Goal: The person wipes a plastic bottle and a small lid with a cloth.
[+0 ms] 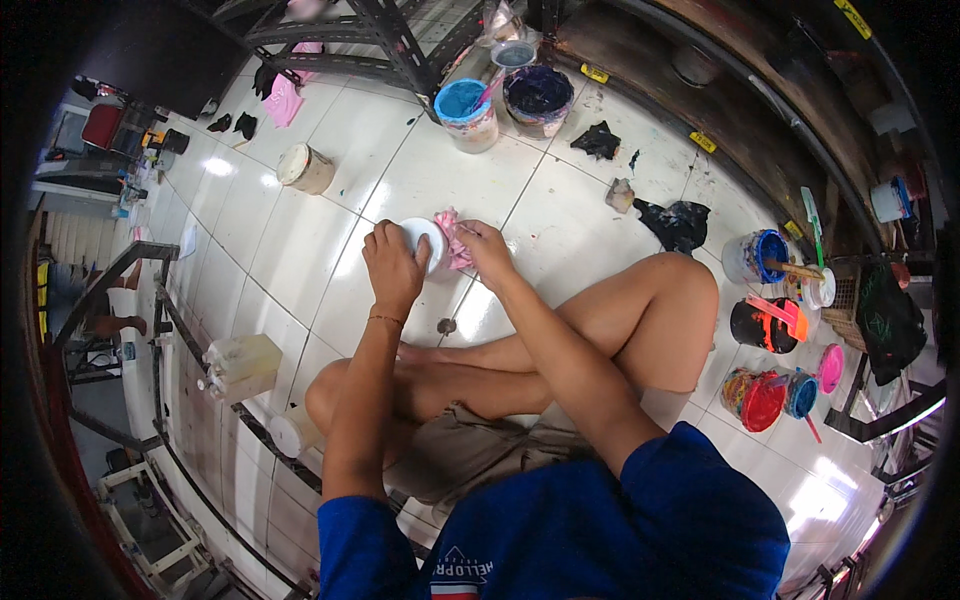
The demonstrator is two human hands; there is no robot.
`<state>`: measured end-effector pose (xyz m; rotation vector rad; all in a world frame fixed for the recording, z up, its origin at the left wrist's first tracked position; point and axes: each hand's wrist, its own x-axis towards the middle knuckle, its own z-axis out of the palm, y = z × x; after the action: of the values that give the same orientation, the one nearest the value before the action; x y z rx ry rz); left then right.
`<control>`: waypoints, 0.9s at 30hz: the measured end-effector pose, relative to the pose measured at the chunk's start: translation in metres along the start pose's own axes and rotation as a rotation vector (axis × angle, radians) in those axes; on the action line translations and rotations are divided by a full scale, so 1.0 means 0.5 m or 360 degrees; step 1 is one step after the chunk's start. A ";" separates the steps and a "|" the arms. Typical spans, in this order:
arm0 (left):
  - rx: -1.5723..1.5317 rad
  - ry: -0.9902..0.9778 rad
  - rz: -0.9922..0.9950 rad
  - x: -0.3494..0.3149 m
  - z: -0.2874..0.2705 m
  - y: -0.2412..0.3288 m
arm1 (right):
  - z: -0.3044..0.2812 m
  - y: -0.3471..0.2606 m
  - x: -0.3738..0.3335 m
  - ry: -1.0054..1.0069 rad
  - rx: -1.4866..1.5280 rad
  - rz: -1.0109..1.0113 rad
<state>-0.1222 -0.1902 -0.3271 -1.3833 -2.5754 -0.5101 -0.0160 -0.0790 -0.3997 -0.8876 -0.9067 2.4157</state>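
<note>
My left hand [395, 268] is wrapped around a white round tub [432, 238] with a pale top, held above the tiled floor in front of my crossed legs. Its lower part is mostly hidden by the hand. Against the tub's right side, a crumpled pink cloth [455, 245] is pinched in my right hand [485, 252]. The cloth touches the tub or lies very close to it. A dark smudge [446, 326] marks the floor just below.
A stained lidded bucket [305, 170] stands ahead on the left. Blue [465, 105] and dark purple [538, 100] paint buckets stand far ahead beside a metal rack [350, 40]. Black rags [675, 225] and several paint pots [765, 400] lie to my right. A yellowish jerrycan [245, 368] stands left.
</note>
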 end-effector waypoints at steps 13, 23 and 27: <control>0.0207 -0.0021 0.0229 0.047 -0.022 -0.052 | 0.014 -0.013 0.028 0.0128 -0.1272 -0.0326; 0.0584 -0.1008 0.0637 0.288 -0.323 0.020 | -0.035 -0.055 0.029 -0.0216 -0.1291 0.0069; 0.0696 -0.1146 0.0513 0.292 -0.304 0.046 | -0.030 -0.073 0.027 -0.0259 -0.1452 0.0142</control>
<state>-0.1849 -0.1228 -0.1363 -1.9917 -2.5896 0.6835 -0.0098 -0.0393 -0.3885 -1.0201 -2.1445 2.1158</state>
